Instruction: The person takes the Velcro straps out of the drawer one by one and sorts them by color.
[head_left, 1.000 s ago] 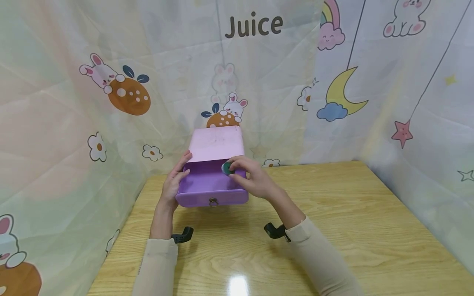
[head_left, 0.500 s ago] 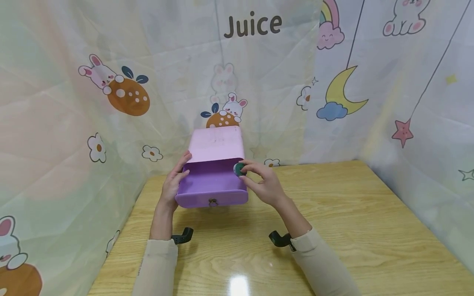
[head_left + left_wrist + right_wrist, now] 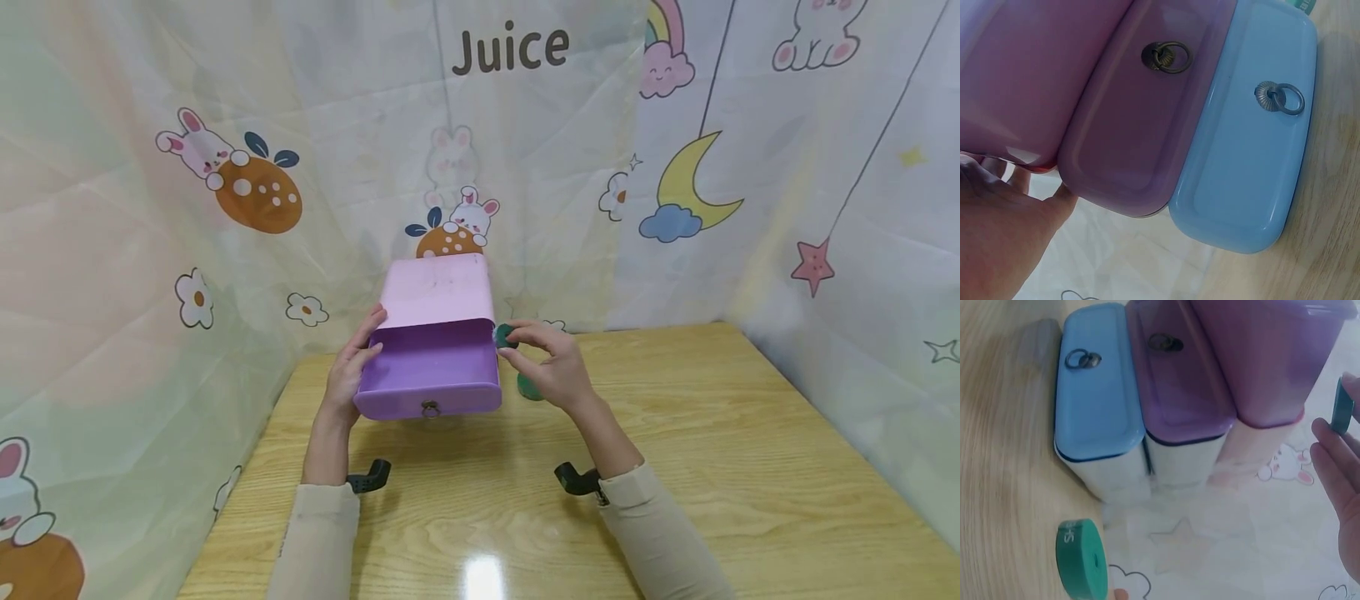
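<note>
Over the tabletop [image 3: 712,433], your right fingers [image 3: 531,334] are pinching a green disc [image 3: 506,337], your left fingers [image 3: 366,328] gripping a pink box [image 3: 438,292].

The top drawer [image 3: 431,394] looks glossy plastic, its ring [image 3: 431,409] metal.

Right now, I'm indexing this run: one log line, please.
left hand: touching pink box; top drawer: open; right hand: pinching green disc; second green disc: on table; blue drawer: shut

Beige sleeves [image 3: 315,533] — black wrist mounts [image 3: 377,475]
</note>
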Available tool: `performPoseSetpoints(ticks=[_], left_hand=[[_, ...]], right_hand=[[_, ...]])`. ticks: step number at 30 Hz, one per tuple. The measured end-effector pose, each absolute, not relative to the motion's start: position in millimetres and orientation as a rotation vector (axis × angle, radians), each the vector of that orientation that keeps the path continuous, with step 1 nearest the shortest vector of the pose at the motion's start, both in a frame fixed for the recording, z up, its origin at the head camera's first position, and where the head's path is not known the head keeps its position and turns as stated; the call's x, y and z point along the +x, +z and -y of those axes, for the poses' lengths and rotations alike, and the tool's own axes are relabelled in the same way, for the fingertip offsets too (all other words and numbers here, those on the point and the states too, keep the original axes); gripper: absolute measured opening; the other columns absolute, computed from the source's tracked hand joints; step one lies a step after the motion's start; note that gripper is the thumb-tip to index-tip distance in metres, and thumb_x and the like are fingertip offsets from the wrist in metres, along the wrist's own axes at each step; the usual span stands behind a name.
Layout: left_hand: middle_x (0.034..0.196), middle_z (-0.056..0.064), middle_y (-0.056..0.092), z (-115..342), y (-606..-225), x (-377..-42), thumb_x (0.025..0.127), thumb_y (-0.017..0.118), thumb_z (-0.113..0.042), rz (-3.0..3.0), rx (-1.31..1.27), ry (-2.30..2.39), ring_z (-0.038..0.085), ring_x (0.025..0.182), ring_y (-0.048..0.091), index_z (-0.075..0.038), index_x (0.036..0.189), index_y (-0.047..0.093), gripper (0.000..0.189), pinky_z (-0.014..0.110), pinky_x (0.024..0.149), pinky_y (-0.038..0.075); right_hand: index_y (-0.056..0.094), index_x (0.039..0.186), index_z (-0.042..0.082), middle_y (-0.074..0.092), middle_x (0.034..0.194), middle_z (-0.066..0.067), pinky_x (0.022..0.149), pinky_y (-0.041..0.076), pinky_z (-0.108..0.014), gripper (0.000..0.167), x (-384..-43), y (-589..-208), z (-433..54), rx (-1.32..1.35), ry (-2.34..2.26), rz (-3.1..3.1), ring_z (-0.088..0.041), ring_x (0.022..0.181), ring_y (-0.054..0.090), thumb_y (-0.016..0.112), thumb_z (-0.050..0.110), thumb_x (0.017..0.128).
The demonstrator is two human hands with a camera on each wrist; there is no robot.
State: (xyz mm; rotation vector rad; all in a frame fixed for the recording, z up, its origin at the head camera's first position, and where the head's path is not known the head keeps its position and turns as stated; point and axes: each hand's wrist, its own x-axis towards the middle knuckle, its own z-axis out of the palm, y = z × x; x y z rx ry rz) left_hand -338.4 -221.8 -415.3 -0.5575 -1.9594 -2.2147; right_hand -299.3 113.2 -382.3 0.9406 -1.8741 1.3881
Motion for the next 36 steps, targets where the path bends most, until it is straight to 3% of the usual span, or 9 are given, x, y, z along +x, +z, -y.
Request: performPoseSetpoints(ticks=[7,15,25,36], left_hand=[[0.172,-0.012,0.027,221.3,-413.8,-336.6,0.109,0.038,-0.003,1.989,-0.534,-2.193,0.011,0.162,0.009,-0.012,0.158,0.044,0.051,0.049,0.133,-0.003],[0.172,-0.011,0.027,222.8,-414.7,-337.7,0.108,0.039,-0.003,1.982,-0.547,-2.194,0.011,0.162,0.008,-0.011,0.159,0.043,0.051,0.049,0.133,-0.003],[0.172,-0.01,0.027,221.9,-413.7,-338.1,0.108,0.039,-0.002,1.972,-0.55,-2.199,0.011,0.162,0.009,-0.009,0.158,0.042,0.051,0.047,0.133,-0.002],[0.172,-0.011,0.027,222.5,-414.2,-338.3,0.108,0.039,-0.003,1.979,-0.551,-2.19,0.012,0.162,0.009,-0.01,0.159,0.042,0.051,0.049,0.133,-0.003]], right_hand=[[0.074,0.095,-0.01,0.074,0.106,-0.026,0.088,0.063,-0.047,0.014,-302.8,-385.1,-123.4,0.833,1.324,1.948,-0.041,0.099,0.073,0.081,-0.009,0.083],[0.076,0.101,0.003,0.077,0.104,-0.01,0.09,0.064,-0.04,0.017,-335.6,-415.0,-144.7,0.75,1.247,2.106,-0.029,0.097,0.076,0.084,0.012,0.089],[0.076,0.089,0.011,0.072,0.094,-0.001,0.084,0.065,-0.037,0.014,-345.0,-427.1,-155.6,0.704,1.076,2.209,-0.021,0.09,0.073,0.085,0.021,0.088],[0.076,0.088,0.009,0.073,0.1,-0.006,0.08,0.065,-0.044,0.013,-356.0,-442.2,-168.0,0.664,0.978,2.312,-0.029,0.093,0.075,0.084,0.019,0.088]])
